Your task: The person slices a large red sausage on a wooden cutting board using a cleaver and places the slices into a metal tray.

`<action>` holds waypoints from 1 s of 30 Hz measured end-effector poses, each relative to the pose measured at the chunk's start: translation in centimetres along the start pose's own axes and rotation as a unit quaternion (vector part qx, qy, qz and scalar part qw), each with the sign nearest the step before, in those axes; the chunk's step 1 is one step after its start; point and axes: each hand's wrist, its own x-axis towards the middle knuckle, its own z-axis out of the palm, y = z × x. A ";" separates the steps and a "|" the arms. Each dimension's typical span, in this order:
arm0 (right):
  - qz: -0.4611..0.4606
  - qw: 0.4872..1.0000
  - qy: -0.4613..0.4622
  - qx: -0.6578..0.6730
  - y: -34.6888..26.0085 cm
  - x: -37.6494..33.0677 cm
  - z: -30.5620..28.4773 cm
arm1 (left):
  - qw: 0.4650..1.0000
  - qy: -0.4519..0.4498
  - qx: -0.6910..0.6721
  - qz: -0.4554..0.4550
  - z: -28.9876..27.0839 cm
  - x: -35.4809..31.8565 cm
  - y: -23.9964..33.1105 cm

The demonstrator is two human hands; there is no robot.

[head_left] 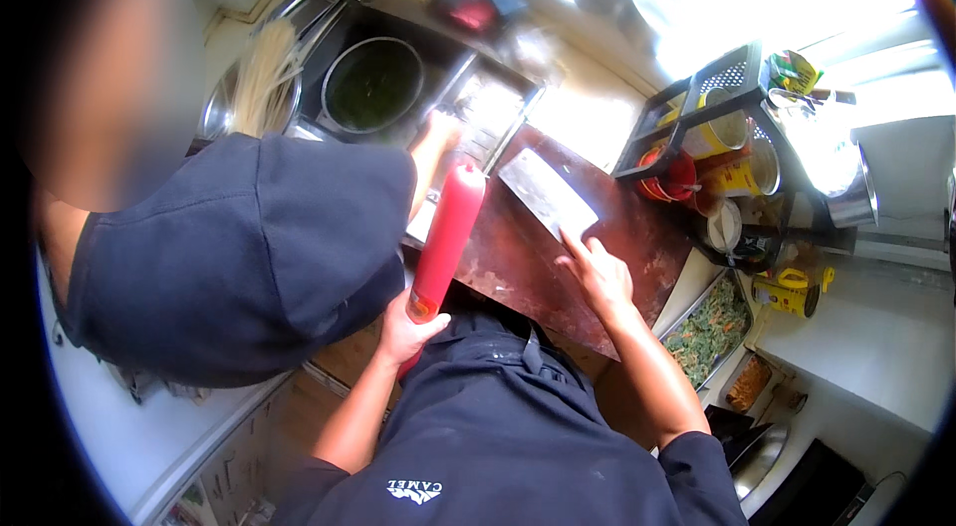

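Observation:
My left hand (403, 335) is closed round the lower end of a long red sausage log (450, 227) in smooth casing, which tilts up and away over the front of the counter. A cleaver (548, 189) with a broad pale blade is over the reddish-brown board (518, 272). At its near end is my right hand (599, 277), fingers round where the handle would be, one finger stretched toward the blade. The handle itself is hidden by the hand. Between the log's top and the cleaver there is a gap.
Close on my left, a person in a dark top (249, 257) reaches toward a metal tray (488, 108). Beyond are a pot of dark green liquid (373, 85) and pale noodle-like strands (264, 78). A black rack (687, 118) with tins and a tray of chopped greens (709, 327) stand right.

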 end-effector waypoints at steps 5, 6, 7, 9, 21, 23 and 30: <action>0.072 0.996 0.028 -0.033 8.0 -15.1 0.5 | 1.000 -0.015 -0.016 0.011 0.6 1.3 -0.4; 0.079 0.996 0.025 -0.036 9.8 -18.8 -0.1 | 1.000 -0.016 -0.011 0.005 0.7 1.3 -0.2; 0.109 0.993 -0.001 -0.050 11.6 -22.6 -0.7 | 1.000 -0.017 -0.006 0.001 0.7 1.5 -0.2; 0.120 0.990 -0.026 -0.073 14.4 -28.3 -2.3 | 1.000 -0.019 0.012 -0.003 0.6 1.8 -0.6; -0.030 0.997 -0.006 -0.075 9.9 -6.2 -2.4 | 0.997 0.009 0.072 0.023 1.9 0.2 0.2; -0.048 0.998 -0.010 -0.051 7.8 0.1 -2.3 | 0.997 0.005 0.073 0.026 2.0 -0.2 0.3; -0.042 0.998 0.025 -0.040 3.5 6.2 -1.4 | 0.990 -0.060 0.130 0.009 2.1 -0.2 -0.6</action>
